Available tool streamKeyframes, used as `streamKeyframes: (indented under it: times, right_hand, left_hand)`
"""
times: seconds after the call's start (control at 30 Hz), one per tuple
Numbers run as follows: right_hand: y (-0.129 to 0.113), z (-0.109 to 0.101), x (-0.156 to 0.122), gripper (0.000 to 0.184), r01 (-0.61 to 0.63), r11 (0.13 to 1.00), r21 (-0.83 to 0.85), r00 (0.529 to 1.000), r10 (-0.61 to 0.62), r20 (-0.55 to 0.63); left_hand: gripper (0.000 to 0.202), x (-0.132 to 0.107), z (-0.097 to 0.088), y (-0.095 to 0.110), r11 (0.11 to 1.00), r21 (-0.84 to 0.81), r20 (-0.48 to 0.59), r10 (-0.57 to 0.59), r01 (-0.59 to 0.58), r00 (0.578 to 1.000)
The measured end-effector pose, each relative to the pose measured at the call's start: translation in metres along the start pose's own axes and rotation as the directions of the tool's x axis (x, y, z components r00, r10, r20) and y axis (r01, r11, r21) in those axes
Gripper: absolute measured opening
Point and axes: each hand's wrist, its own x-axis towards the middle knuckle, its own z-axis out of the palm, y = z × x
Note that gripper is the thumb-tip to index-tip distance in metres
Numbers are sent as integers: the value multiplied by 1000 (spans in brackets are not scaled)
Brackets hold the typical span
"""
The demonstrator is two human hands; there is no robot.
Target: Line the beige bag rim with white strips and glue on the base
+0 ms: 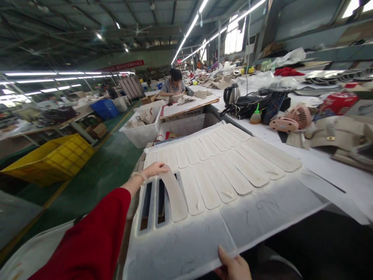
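A pale grey sheet (262, 206) lies in front of me, bearing two rows of long beige strips (220, 177) with rounded ends. My left hand (157, 169), in a red sleeve, pinches the far end of one beige strip (175, 196) and lifts it; its near end still rests on the sheet. Left of that strip, two long slots (146, 206) show dark through the sheet. My right hand (234, 265) grips the sheet's near edge, thumb on top and the other fingers mostly hidden beneath.
A person (173, 83) works at a table beyond. White bins (140, 130) stand before that table, and a yellow bin (49, 157) is on the floor to the left. On the right bench are a kettle (231, 94), a pink fan (298, 116) and a glue bottle (255, 116).
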Motion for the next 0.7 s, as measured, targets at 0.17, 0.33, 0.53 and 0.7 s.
streamKeyframes:
  times: [0.17,0.33,0.53,0.7]
  right_hand:
    - [5,-2,3,65,-1,1000,11,1000,1,20]
    - [9,-6,8,59,6,1000,15,1000,-6,24]
    - [3,4,-2,60,20,999,48,999,-22,46]
    - [-3,18,-12,58,66,997,27,993,-68,93]
  left_hand:
    - [37,-32,41,-29,945,-309,-27,-123,108,992]
    - [50,-53,94,-30,895,-418,-33,-186,155,982]
    - [42,-100,114,-10,835,-550,-256,-153,-14,954]
    - [37,-115,80,13,735,-652,-479,-205,-189,854]
